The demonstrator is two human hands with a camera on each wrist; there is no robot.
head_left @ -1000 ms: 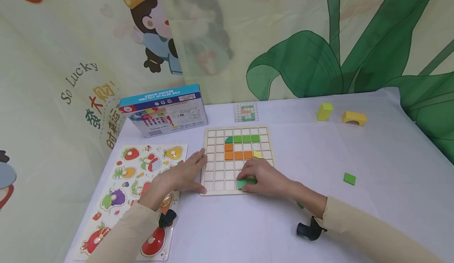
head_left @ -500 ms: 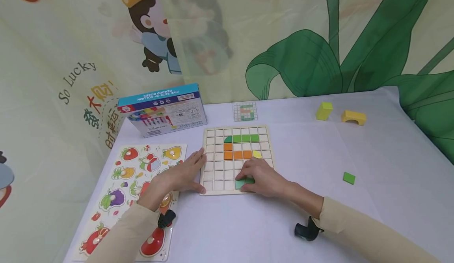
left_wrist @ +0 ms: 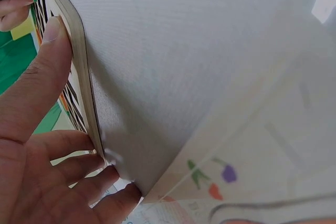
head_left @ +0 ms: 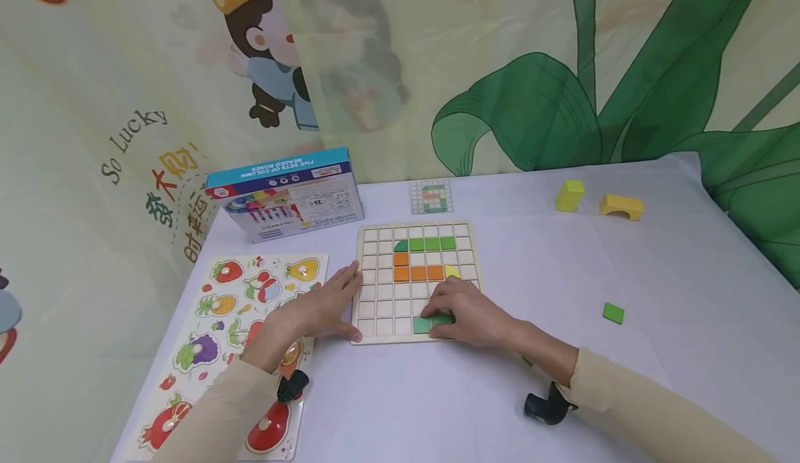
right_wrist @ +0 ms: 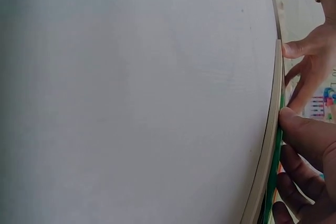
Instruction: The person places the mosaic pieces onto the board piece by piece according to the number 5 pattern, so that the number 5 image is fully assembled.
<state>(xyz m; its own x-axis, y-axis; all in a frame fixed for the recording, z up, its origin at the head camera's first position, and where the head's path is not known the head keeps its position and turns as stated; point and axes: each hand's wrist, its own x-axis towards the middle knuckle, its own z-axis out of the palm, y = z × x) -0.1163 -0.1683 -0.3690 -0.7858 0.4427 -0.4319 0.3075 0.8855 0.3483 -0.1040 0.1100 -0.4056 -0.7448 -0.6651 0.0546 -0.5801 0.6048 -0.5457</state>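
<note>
Hands of a person work at a square wooden grid board (head_left: 417,282) lying flat on a white-covered desk (head_left: 562,380). Right hand (head_left: 470,317) rests on the board's near edge, fingers curled down onto green square tiles (head_left: 428,323) in the bottom row, pressing or pinching them; its thumb sits against the board's rim in the right wrist view. Left hand (head_left: 319,310) lies flat with straight fingers braced against the board's left edge, thumb along the near corner, holding nothing.

Other tiles already sit in the grid: a green row (head_left: 425,244), orange ones (head_left: 417,272) and a yellow one (head_left: 453,271). The tiles look small, thin, stiff and light, probably smooth-faced and apt to slide, so a fingertip pinch on opposite edges, or a flat press from above, seems the surest hold. The board seems rigid and light enough to shift unless steadied.

A loose green tile (head_left: 614,313) lies on the desk well to the right.
</note>
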